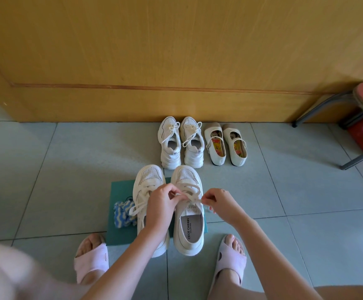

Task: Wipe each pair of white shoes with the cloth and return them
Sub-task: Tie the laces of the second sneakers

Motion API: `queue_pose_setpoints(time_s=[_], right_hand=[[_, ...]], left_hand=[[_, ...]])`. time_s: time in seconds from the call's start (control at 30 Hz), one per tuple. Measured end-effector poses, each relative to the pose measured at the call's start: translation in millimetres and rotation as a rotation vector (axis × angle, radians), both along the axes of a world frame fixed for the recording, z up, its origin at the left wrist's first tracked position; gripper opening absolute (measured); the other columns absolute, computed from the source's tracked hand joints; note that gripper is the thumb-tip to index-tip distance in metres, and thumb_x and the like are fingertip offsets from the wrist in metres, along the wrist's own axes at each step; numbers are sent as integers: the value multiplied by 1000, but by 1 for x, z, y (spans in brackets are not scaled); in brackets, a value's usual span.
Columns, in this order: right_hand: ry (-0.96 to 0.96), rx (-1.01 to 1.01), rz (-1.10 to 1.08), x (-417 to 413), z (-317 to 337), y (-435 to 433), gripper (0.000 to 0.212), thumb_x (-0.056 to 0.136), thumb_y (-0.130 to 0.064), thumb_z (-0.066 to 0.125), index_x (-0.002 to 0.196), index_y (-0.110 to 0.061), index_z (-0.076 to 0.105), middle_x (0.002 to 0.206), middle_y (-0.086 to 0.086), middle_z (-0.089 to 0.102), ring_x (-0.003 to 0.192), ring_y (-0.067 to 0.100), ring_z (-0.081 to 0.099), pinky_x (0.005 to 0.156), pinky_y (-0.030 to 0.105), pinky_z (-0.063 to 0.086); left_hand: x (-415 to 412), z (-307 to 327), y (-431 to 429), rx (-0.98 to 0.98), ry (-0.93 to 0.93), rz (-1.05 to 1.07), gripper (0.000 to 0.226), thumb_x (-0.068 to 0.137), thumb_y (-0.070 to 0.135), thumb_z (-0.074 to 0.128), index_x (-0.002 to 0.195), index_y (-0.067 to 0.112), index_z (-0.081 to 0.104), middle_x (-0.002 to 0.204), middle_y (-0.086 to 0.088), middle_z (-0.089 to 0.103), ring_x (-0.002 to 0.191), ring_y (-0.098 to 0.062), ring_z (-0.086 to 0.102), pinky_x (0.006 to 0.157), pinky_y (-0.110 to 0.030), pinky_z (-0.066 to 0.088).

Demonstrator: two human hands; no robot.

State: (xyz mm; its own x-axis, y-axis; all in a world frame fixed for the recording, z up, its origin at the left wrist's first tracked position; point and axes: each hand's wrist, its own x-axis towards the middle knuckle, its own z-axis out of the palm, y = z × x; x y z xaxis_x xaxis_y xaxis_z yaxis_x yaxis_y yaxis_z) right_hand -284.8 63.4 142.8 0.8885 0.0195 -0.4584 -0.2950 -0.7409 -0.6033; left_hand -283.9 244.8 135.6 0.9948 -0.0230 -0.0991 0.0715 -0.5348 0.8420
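A pair of white sneakers stands side by side on a teal mat [120,189] in front of me: the left sneaker [148,182] and the right sneaker [189,232]. My left hand [162,202] and my right hand [218,203] each pinch a white lace [192,197] over the right sneaker's tongue. A blue-and-white striped cloth [122,214] lies crumpled on the mat, left of the left sneaker. Farther back by the wooden door stand a chunky white laced pair [180,144] and a cream strap pair [226,144].
The floor is pale green tile. My feet in pink slippers [90,259] [230,258] flank the mat. A wooden door [176,50] closes off the back. A red stool with grey metal legs [362,113] stands at the far right.
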Motion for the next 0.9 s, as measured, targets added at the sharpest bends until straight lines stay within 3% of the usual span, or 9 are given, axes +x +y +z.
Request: queue_pose_setpoints(time_s=[0.2, 0.33, 0.47, 0.63, 0.73, 0.9], right_hand=[[-61, -169, 100, 3, 1, 0, 16, 95, -18, 52, 94, -5, 61, 89, 1, 58, 68, 8, 51, 55, 11, 37], [-74, -189, 113, 0, 2, 3, 15, 94, -23, 54, 88, -10, 58, 83, -2, 56, 66, 10, 49, 54, 12, 36], [-27, -24, -39, -4, 4, 3, 17, 88, -22, 63, 74, -15, 56, 66, -6, 55, 55, 6, 47, 51, 9, 37], [59, 132, -204, -4, 10, 6, 17, 87, -21, 65, 72, -15, 59, 59, -1, 60, 44, 5, 51, 47, 12, 42], [53, 50, -142, -6, 10, 6, 20, 87, -18, 64, 69, -16, 55, 58, -2, 59, 40, 0, 49, 44, 10, 41], [9, -142, -27, -3, 14, 2, 15, 87, -12, 60, 74, -16, 55, 68, -2, 57, 53, 8, 49, 53, 16, 44]], left_hand=[[-8, 4, 3, -224, 111, 113, 14, 77, 12, 75, 78, 2, 65, 63, -3, 68, 55, -8, 66, 51, -20, 54], [-10, 4, 4, -283, 156, 155, 12, 80, 10, 72, 78, 2, 63, 64, -6, 69, 54, -14, 68, 52, -27, 56], [-14, 2, 8, -339, 185, 168, 10, 81, 10, 72, 79, 4, 64, 67, -8, 69, 58, -18, 69, 55, -26, 56], [-17, 4, 12, -290, 213, 85, 6, 81, 14, 72, 83, 8, 71, 68, -5, 71, 62, -13, 69, 57, -20, 55], [-15, 5, 12, -279, 209, 104, 3, 84, 9, 69, 82, 7, 70, 69, -5, 71, 60, -13, 69, 57, -24, 57], [-16, 7, 11, -297, 212, 129, 7, 88, 7, 62, 83, 7, 66, 72, -3, 70, 58, -14, 69, 54, -25, 57]])
